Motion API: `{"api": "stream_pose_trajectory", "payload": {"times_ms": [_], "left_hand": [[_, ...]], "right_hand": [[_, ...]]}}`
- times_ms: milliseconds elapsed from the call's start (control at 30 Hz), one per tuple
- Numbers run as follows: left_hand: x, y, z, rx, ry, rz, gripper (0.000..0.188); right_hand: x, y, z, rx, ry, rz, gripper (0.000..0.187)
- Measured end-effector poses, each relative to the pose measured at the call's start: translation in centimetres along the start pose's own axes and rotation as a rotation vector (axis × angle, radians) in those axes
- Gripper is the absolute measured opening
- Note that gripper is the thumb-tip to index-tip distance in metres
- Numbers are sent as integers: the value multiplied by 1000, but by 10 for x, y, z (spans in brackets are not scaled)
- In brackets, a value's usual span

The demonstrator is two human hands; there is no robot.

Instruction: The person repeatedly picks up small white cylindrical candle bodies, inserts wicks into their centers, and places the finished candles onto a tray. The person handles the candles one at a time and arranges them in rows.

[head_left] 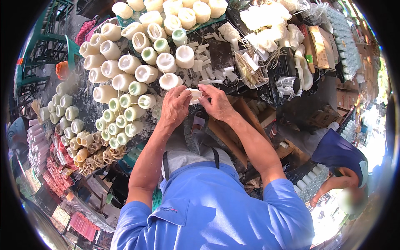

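Between my two hands is a small pale candle [195,96], held just off the near edge of the dark worktable. My left hand [176,105] closes its fingers on the left side of it. My right hand [216,104] pinches it from the right, thumb and fingers bent round its rim. The fingers cover much of the candle. Just beyond my left hand stands a cream candle with a white top [170,81]. White wax scraps [204,62] lie scattered on the table past my fingers.
Cream candles [110,68] and smaller green-tinted candles [132,113] crowd the table to the left. Beyond the right hand are a bundle of wicks [250,68], a shiny metal can [288,86] and white wax lumps [266,25]. Cardboard boxes [233,133] stand below; another person [341,166] sits at right.
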State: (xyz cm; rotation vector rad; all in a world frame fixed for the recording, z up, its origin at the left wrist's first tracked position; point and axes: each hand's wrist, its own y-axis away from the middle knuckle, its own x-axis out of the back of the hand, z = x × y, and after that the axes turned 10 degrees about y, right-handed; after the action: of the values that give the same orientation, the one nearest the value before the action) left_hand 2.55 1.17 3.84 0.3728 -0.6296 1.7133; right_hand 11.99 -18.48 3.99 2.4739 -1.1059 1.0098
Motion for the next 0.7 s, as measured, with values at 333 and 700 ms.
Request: {"api": "stream_pose_trajectory", "payload": {"times_ms": [333,700], "left_hand": [[7,46,-4,372,200,84,57],[-17,51,-25,519,336,38,86]], "right_hand": [[-9,35,3,-272,-120,50,51],[-6,22,17,-139,-44,-99,77]]}}
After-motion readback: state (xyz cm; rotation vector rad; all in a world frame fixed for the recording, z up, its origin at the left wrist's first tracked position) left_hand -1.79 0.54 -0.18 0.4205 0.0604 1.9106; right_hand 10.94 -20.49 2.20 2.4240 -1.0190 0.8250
